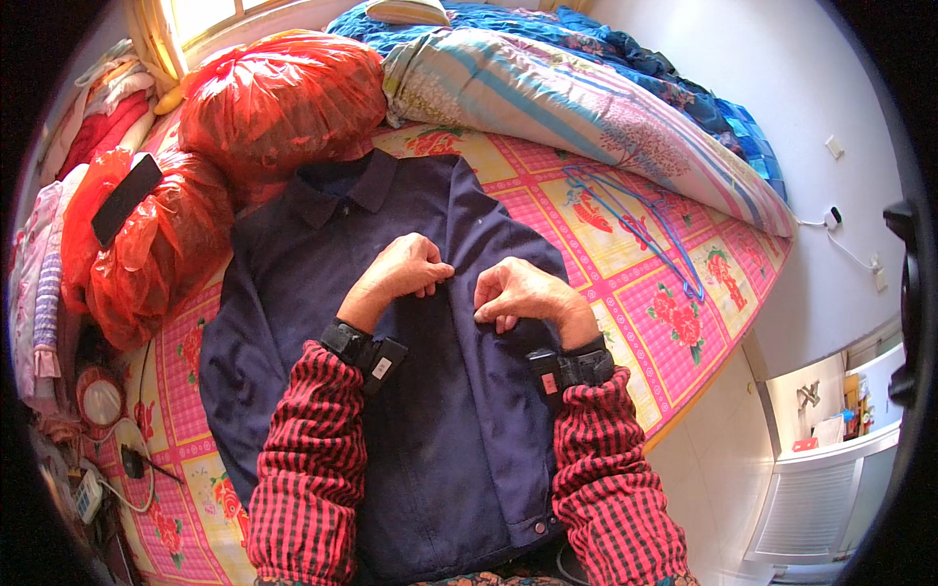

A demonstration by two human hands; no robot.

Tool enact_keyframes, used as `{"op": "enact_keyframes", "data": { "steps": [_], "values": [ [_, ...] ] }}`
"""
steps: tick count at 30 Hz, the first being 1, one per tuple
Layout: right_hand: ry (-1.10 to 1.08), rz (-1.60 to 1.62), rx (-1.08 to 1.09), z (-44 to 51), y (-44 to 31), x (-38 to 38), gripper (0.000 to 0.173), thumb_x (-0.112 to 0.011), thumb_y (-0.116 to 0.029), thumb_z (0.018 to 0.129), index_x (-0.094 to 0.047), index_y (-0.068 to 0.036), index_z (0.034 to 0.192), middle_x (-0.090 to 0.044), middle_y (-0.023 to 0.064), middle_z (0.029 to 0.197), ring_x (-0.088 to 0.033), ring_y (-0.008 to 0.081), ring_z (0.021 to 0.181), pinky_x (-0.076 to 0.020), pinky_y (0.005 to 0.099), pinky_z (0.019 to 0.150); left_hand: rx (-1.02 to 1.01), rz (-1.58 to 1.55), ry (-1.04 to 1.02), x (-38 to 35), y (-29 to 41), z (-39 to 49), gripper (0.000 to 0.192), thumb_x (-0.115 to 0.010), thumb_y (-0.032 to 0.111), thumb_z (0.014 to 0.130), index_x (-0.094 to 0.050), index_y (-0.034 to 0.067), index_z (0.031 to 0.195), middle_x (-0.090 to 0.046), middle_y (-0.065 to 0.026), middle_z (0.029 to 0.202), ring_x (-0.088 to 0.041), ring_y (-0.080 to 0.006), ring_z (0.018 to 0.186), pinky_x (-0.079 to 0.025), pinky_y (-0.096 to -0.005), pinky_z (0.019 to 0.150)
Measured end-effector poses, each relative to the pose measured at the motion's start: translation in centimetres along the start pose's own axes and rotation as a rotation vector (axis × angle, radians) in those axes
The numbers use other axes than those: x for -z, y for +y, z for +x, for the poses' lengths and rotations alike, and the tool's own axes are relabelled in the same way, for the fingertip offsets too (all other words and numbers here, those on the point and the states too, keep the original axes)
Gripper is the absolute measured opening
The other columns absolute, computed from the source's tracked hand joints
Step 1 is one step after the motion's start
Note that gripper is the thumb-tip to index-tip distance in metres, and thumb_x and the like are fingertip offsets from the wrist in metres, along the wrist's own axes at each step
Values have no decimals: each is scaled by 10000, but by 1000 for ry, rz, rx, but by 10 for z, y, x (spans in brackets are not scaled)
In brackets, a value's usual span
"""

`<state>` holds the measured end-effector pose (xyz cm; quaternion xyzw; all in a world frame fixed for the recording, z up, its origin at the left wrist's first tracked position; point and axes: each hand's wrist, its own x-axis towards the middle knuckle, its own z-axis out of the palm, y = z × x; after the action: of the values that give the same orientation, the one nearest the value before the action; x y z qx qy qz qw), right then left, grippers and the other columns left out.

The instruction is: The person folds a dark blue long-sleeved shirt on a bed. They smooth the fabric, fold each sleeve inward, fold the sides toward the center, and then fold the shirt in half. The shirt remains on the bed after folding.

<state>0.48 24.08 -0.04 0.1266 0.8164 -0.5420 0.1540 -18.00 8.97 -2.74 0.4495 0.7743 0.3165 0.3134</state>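
Note:
A dark navy jacket (410, 454) lies spread on a pink and yellow patterned bed cover (513, 161), its collar toward the top of the view. My left hand (410, 267) is over the upper middle of the jacket, thumb and fingertips pinched together at the cloth. Just right of it, my right hand (516, 293) has thumb and forefinger brought together at the sleeve's inner edge. Whether cloth is caught between the fingertips of either hand is too small to tell. One sleeve runs down the jacket's right side to a buttoned cuff (538, 526).
Two full red plastic bags (278, 99) rest at upper left, a black phone-like object (127, 200) on the nearer one. Blue hangers (637, 227) lie to the right. Rolled patterned bedding (557, 102) lies along the far side. A round red lamp-like object (101, 401) and cables are at left.

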Motion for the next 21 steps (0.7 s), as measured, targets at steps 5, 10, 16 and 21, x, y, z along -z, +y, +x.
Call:
{"op": "enact_keyframes", "data": {
  "steps": [5,10,16,21],
  "values": [
    [-36,29,-6,0,-4,-4,179,-805,-108,807,-691,1,891,-697,50,762,-689,132,637,-556,257,571,28,-69,-14,3,3,-1,391,-703,345,918,-703,-8,749,-696,-90,648,-664,-159,538,-519,-317,508],
    [-88,38,6,1,-9,-9,219,-801,-83,786,-677,19,934,-700,83,788,-712,169,643,-582,286,566,92,-89,-13,1,11,-4,407,-722,377,890,-702,6,725,-700,-89,639,-682,-163,543,-540,-317,538],
    [172,180,80,-28,-16,15,304,-720,-259,938,-663,6,1075,-697,107,857,-725,192,709,-606,313,624,-16,73,27,-2,8,-4,358,-775,329,861,-700,3,733,-695,-84,639,-678,-158,554,-522,-315,514],
    [466,-49,95,-58,-12,30,259,-631,-245,964,-683,-30,1099,-727,125,907,-730,228,828,-593,351,733,-49,118,79,-5,2,-3,312,-775,303,844,-706,14,749,-691,-87,619,-674,-175,542,-522,-336,520]
  ]
}}
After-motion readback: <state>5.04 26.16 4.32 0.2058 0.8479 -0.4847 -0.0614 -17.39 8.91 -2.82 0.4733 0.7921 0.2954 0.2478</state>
